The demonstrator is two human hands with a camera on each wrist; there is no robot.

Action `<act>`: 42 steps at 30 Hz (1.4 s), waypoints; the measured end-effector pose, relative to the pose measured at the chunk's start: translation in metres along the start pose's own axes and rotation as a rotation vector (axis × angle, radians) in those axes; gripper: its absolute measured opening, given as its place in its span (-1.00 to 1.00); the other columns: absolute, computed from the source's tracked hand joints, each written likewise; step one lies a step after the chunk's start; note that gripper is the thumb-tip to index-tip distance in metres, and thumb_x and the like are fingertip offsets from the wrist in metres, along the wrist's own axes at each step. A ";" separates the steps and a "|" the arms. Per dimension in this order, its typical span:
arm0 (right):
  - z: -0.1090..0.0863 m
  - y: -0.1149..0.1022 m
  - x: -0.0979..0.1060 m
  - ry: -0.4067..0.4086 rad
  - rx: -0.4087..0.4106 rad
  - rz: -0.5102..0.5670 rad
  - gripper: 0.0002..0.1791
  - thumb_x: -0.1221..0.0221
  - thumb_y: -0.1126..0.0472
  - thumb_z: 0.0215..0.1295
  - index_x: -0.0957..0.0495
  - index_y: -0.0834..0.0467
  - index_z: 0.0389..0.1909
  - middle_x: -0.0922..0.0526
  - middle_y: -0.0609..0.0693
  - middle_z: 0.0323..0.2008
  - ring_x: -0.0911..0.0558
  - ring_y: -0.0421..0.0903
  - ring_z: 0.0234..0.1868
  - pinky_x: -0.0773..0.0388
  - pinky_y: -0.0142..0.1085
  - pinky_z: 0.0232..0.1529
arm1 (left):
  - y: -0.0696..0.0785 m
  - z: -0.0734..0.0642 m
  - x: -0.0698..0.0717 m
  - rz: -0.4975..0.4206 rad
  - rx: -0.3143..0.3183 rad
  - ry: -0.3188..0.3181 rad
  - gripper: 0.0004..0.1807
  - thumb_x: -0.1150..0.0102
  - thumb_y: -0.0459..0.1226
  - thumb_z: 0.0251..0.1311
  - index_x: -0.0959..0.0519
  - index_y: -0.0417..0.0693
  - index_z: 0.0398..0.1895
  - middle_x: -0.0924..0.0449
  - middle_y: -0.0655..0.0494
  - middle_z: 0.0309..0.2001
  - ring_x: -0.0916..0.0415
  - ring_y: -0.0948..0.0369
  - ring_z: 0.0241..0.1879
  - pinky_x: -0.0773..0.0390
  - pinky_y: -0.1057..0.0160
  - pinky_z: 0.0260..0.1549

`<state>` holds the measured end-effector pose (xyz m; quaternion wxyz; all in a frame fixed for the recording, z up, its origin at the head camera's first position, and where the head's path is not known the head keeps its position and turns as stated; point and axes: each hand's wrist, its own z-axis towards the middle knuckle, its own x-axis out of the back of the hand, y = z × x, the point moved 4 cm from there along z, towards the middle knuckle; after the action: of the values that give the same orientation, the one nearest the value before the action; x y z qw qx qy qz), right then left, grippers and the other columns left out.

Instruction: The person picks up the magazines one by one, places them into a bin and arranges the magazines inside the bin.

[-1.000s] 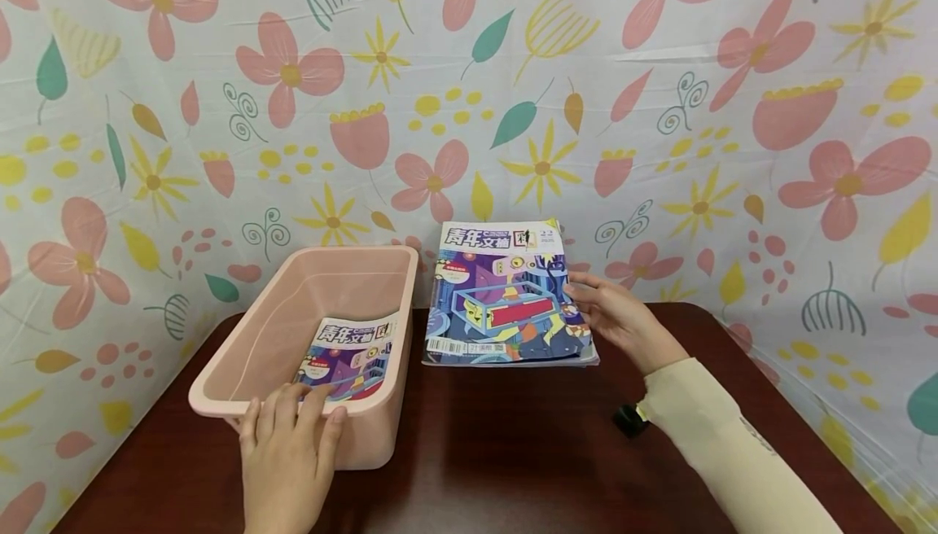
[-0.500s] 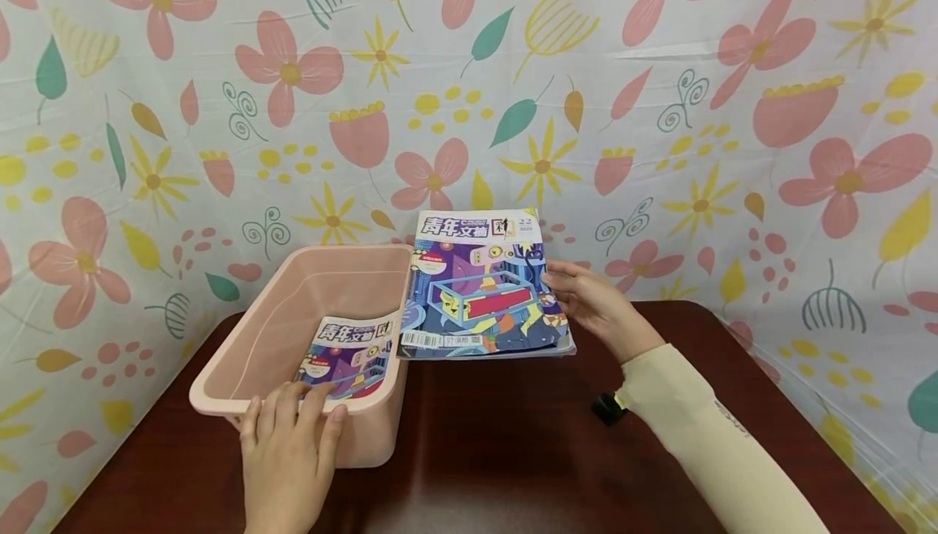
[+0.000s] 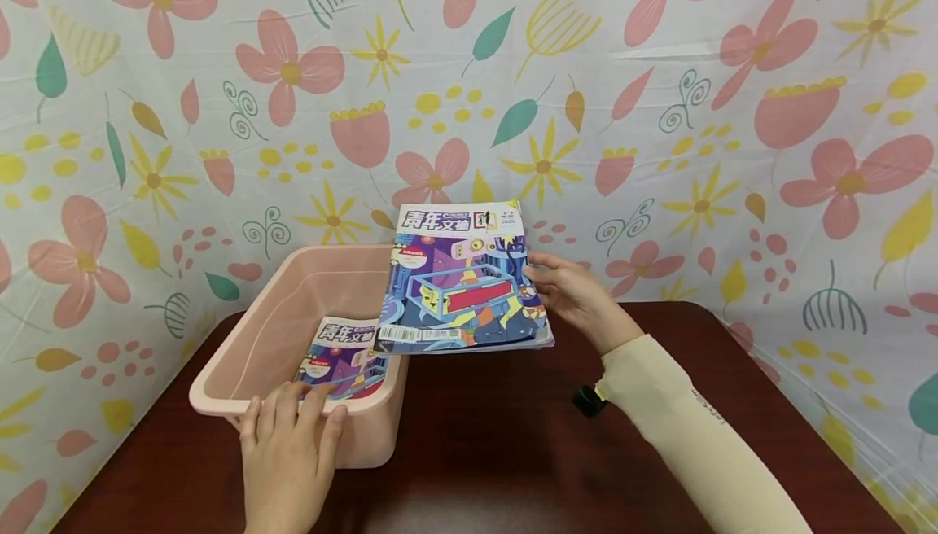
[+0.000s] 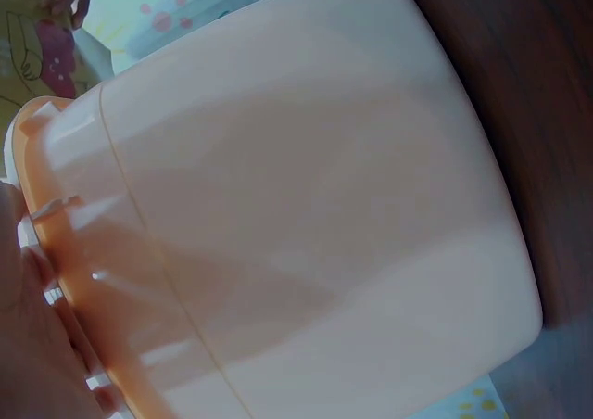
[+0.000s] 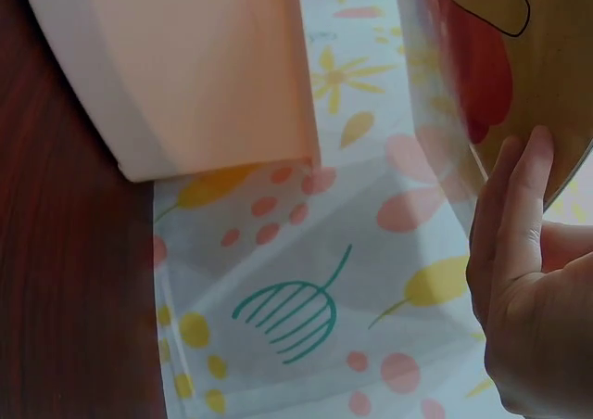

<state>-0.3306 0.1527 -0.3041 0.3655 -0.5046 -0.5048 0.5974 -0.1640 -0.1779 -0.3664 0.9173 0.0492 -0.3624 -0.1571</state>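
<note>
In the head view my right hand point(image 3: 572, 298) pinches the right edge of a magazine point(image 3: 462, 277) with a purple and blue cartoon cover. It is held in the air, cover up, its left part over the right rim of a pink plastic bin point(image 3: 242, 322). The right wrist view shows the fingers point(image 5: 523, 206) against the magazine's brown and red underside point(image 5: 482, 57). My left hand point(image 3: 289, 453) grips the bin's near rim, fingers over the edge. Inside the bin lies another magazine point(image 3: 340, 359) with the same cover, partly hidden by rim and fingers.
The bin stands on the left of a dark red-brown table point(image 3: 498, 444). A floral cloth point(image 3: 469, 94) hangs behind the table and at both sides. A small black device point(image 3: 589, 400) sits at the right wrist.
My right hand has moved left with the magazine, from beside the bin to over its right rim. The left hand, the bin and the magazine inside it have stayed in place.
</note>
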 end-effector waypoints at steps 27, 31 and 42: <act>0.020 0.005 -0.058 0.010 -0.007 0.077 -0.45 0.01 0.36 0.43 -0.15 0.28 0.40 -0.47 0.15 0.05 -0.60 -0.13 -0.23 -0.59 -0.34 -0.23 | -0.001 -0.003 -0.001 0.016 0.024 -0.021 -0.52 0.19 0.06 0.44 -0.52 -0.10 0.04 -0.41 -0.16 0.03 -0.21 -0.12 0.16 0.05 -0.22 0.25; 0.024 0.008 -0.068 0.012 -0.012 0.087 -0.47 0.00 0.35 0.43 -0.18 0.27 0.39 -0.50 0.15 0.04 -0.62 -0.14 -0.26 -0.59 -0.35 -0.25 | 0.000 -0.002 0.000 0.019 0.026 -0.025 -0.51 0.20 0.07 0.44 -0.52 -0.11 0.04 -0.41 -0.16 0.04 -0.21 -0.12 0.17 0.05 -0.22 0.25; 0.033 0.015 -0.096 0.010 -0.036 0.105 -0.51 -0.02 0.37 0.41 -0.26 0.26 0.34 -0.49 0.22 0.14 -0.62 -0.09 -0.21 -0.60 -0.31 -0.21 | 0.000 -0.001 0.000 0.022 0.025 -0.031 -0.50 0.22 0.07 0.45 -0.51 -0.11 0.05 -0.40 -0.20 0.03 -0.19 -0.13 0.15 0.07 -0.22 0.26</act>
<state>-0.3402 0.0509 -0.2967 0.3269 -0.5399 -0.4863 0.6043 -0.1633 -0.1775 -0.3673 0.9127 0.0539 -0.3790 -0.1432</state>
